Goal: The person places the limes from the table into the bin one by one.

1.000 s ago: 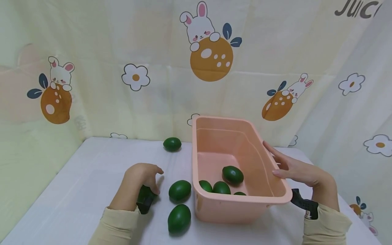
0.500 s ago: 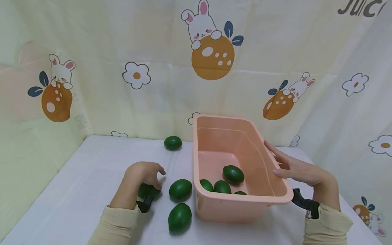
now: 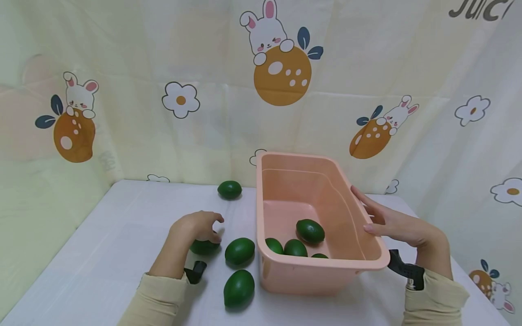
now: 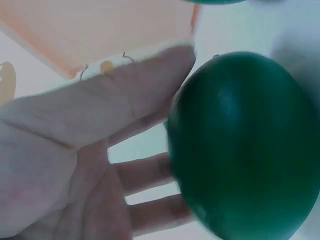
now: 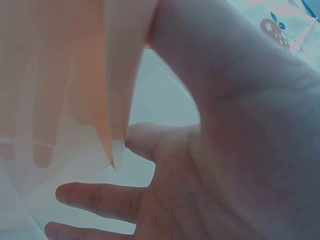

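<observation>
In the head view my left hand (image 3: 193,226) is over the left part of the table, with a dark green lime (image 3: 205,247) below its fingers. The left wrist view has the thumb tip against that lime (image 4: 240,145) and the other fingers reaching behind it; their tips are hidden. My right hand (image 3: 397,226) holds the right rim of a pink plastic bin (image 3: 318,264), thumb over the edge and fingers along the outer wall. In the right wrist view, two lower fingers (image 5: 100,197) stick out straight. Several limes (image 3: 310,231) lie inside the bin.
Two limes, a farther one (image 3: 239,251) and a nearer one (image 3: 239,289), lie between my left hand and the bin. Another lime (image 3: 229,189) sits near the table's back edge. Behind the white table (image 3: 130,226) hangs a patterned curtain (image 3: 204,145).
My left hand has moved slightly forward and to the right, and the lime beneath it has shifted the same way. My right hand and the bin stay put.
</observation>
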Tool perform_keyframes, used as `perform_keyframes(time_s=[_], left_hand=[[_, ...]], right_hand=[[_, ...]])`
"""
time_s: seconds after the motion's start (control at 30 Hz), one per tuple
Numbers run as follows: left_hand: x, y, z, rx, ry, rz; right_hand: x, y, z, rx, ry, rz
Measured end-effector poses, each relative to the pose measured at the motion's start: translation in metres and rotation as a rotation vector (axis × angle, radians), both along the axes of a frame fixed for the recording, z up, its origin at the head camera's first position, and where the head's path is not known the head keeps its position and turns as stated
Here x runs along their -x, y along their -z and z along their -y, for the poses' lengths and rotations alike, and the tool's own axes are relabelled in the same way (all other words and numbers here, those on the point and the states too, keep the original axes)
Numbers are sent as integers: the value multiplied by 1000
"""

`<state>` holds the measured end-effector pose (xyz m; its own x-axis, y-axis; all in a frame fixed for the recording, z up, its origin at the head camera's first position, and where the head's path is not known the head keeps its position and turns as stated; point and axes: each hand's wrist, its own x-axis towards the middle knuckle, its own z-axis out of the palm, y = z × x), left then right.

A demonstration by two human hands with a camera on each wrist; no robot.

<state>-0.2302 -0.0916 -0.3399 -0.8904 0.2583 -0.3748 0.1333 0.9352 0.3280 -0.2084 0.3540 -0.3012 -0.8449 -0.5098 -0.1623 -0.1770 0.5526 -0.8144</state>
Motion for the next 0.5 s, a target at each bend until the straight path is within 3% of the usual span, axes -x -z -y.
perform_keyframes(time_s=[0.23, 0.5], left_hand=[[-4, -1, 3, 55, 45, 76], [-4, 0, 0, 75, 65, 49]], right_hand=[[0, -1, 0, -10, 3, 2], [0, -1, 1, -17, -3, -13]])
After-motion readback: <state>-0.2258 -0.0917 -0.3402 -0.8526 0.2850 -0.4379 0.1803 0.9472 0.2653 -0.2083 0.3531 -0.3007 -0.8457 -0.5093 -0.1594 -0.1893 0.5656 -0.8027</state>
